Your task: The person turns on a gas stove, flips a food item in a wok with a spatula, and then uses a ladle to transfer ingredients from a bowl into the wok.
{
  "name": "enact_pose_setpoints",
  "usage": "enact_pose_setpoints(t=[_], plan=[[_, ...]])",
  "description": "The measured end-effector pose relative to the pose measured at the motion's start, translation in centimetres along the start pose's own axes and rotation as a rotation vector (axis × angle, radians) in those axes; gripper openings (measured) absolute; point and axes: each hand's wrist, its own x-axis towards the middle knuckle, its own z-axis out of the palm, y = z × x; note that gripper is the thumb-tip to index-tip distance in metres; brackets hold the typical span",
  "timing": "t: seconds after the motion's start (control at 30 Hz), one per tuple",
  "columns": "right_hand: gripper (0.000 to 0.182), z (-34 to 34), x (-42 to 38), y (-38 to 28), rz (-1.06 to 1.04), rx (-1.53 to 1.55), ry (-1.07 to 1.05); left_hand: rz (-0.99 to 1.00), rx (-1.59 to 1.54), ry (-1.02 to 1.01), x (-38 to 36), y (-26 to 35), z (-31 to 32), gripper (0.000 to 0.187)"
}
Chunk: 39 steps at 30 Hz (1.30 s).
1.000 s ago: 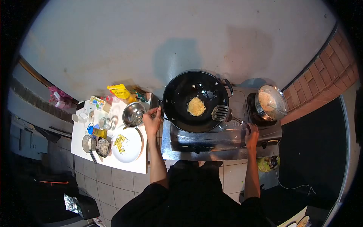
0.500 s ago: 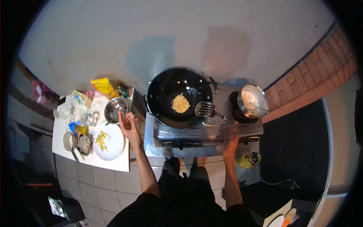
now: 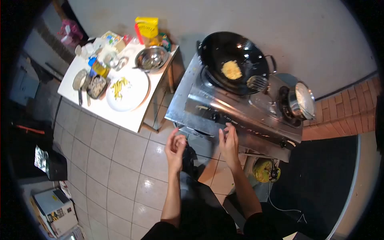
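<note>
My left hand [image 3: 175, 150] is in the air over the tiled floor, left of the stove's front edge, its fingers curled but apart, holding nothing. Near the front edge of the metal stove [image 3: 224, 118], my right hand [image 3: 229, 146] is raised with fingers apart and nothing in it. A black wok [image 3: 216, 50] on the stove holds a yellowish minced food [image 3: 231, 70]. The slotted spatula [image 3: 258, 83] rests with its head inside the wok's right side. At the right burner stands a steel pot [image 3: 303, 102] with pale contents and a utensil.
On the white table [image 3: 130, 122] at left are a plate [image 3: 136, 94] with green-yellow strips, a steel bowl [image 3: 152, 59], a yellow bag [image 3: 147, 28], an oil bottle [image 3: 100, 69] and small bowls. A green-yellow container [image 3: 262, 171] sits below the stove.
The view has turned and shifted, so the stove appears farther right and tilted. My left hand has left the steel bowl's side, and both hands are now closer together before the stove.
</note>
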Motion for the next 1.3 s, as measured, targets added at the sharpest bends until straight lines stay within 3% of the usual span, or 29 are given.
enact_pose_setpoints(t=[0.07,0.1,0.13,0.23,0.37,0.5,0.57,0.67,1.0,1.3], plan=[[0.032,1.6,0.4,0.4,0.004,-0.106,0.022,-0.066,0.0,0.008,-3.1,-1.5,-1.4,0.048],[0.03,2.7,0.8,1.8,-0.185,-0.189,0.124,-0.12,-0.011,0.016,-4.6,-2.3,-2.3,0.048],[0.028,2.3,1.2,0.7,-0.105,-0.291,0.09,-0.156,-0.017,0.013,-6.1,-2.6,-3.1,0.049],[0.026,3.1,2.8,1.2,-0.185,-0.627,0.022,-0.236,-0.069,-0.117,-8.5,-3.6,-5.7,0.054],[0.029,4.2,3.3,0.8,-0.352,-0.797,0.033,-0.323,-0.164,-0.249,-11.4,-5.5,-8.0,0.056],[0.031,4.6,3.8,1.1,-0.317,-1.025,0.039,-0.323,-0.17,-0.338,-13.3,-8.0,-8.7,0.058],[0.033,5.0,4.4,1.7,-0.419,-0.996,0.12,-0.344,-0.193,-0.366,-14.0,-9.0,-9.4,0.056],[0.033,5.1,4.5,1.8,-0.408,-1.006,0.14,-0.414,-0.131,-0.383,-15.1,-9.7,-9.7,0.048],[0.033,5.6,4.4,1.7,-0.357,-0.89,0.193,-0.563,-0.12,-0.371,-16.6,-10.6,-11.3,0.046],[0.034,5.9,4.1,1.5,-0.314,-0.904,0.208,-0.486,-0.129,-0.419,-15.9,-10.2,-11.8,0.046]])
